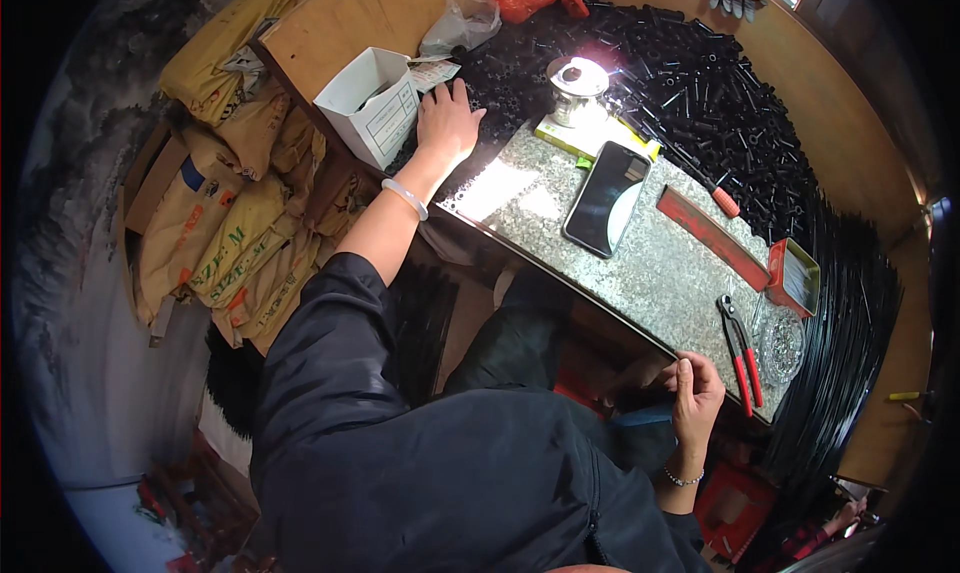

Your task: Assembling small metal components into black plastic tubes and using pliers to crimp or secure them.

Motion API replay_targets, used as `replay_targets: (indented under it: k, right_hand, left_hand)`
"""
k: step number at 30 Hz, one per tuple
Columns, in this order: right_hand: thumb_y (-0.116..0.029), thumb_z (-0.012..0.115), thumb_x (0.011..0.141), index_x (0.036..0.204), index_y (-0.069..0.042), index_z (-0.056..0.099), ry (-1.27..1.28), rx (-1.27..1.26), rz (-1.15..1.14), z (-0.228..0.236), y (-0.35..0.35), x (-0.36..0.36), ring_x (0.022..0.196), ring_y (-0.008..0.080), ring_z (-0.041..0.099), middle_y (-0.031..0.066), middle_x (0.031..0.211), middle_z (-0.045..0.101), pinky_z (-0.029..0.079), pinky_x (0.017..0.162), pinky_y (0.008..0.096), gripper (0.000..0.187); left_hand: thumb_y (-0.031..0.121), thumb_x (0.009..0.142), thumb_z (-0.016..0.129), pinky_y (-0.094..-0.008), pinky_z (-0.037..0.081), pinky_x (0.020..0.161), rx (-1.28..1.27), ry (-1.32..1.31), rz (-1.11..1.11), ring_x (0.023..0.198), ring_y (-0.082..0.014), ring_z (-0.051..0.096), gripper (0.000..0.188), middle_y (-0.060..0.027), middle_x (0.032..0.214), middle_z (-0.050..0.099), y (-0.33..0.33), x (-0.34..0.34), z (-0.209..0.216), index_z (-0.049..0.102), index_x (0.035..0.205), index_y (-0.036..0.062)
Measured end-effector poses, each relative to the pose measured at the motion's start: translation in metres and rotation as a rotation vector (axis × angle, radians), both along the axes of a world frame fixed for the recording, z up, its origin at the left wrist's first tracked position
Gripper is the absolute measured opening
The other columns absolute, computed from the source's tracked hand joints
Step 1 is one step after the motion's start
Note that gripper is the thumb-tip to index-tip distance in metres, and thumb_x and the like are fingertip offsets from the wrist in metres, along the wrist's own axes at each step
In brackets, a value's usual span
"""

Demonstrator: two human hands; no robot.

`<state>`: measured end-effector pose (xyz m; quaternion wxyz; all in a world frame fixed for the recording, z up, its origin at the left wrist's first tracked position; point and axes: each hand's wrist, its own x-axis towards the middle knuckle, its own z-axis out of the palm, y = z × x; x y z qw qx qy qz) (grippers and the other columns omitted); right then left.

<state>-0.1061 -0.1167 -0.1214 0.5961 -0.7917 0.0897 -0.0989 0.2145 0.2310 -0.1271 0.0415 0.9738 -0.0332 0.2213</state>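
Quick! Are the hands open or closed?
Left hand: open, beside the white box.
Right hand: curled near the table; can't tell if it's holding anything.

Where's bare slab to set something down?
Widest patch: speckled slab between phone, red strip, pliers and front edge. Smaller: left of the phone, toward the left hand. Crowded: the back, heaped with black parts, and the right end, with red bin and clear dish.
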Motion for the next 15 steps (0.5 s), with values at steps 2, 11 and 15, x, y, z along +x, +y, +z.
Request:
replay_targets:
  k: [2, 11, 15]
  right_hand:
    - [-0.012, 0.052, 0.093, 0.099, 0.001, 0.059, 0.001, -0.010, 0.002, 0.001, 0.002, 0.000, 0.061, 0.0044, 0.050, 0.0030, 0.074, 0.061, 0.041, 0.056, 0.0176, 0.016]
    - [-0.009, 0.054, 0.091, 0.098, 0.001, 0.059, 0.033, -0.015, -0.015, 0.006, 0.001, -0.003, 0.063, 0.0056, 0.053, 0.0032, 0.074, 0.060, 0.044, 0.059, 0.0187, 0.013]
    - [-0.011, 0.053, 0.093, 0.100, 0.001, 0.059, 0.000, -0.013, -0.034, 0.005, 0.002, -0.004, 0.061, 0.0040, 0.050, 0.0023, 0.075, 0.060, 0.041, 0.056, 0.0174, 0.016]
  left_hand:
    - [0.037, 0.082, 0.062, -0.0465, 0.038, 0.093, -0.018, -0.032, 0.005, 0.110, -0.0422, 0.042, 0.067, -0.0266, 0.118, 0.041, 0.004, 0.009, 0.000, 0.033, 0.129, 0.0001]
    - [0.058, 0.083, 0.052, -0.0511, 0.035, 0.097, -0.027, 0.183, 0.205, 0.116, -0.0502, 0.035, 0.072, -0.0290, 0.131, 0.035, -0.003, 0.056, 0.020, 0.039, 0.132, 0.0065]
    - [0.067, 0.081, 0.045, -0.0523, 0.034, 0.097, 0.039, 0.242, 0.223, 0.117, -0.0486, 0.036, 0.079, -0.0236, 0.134, 0.036, 0.003, 0.060, 0.019, 0.033, 0.137, 0.0129]
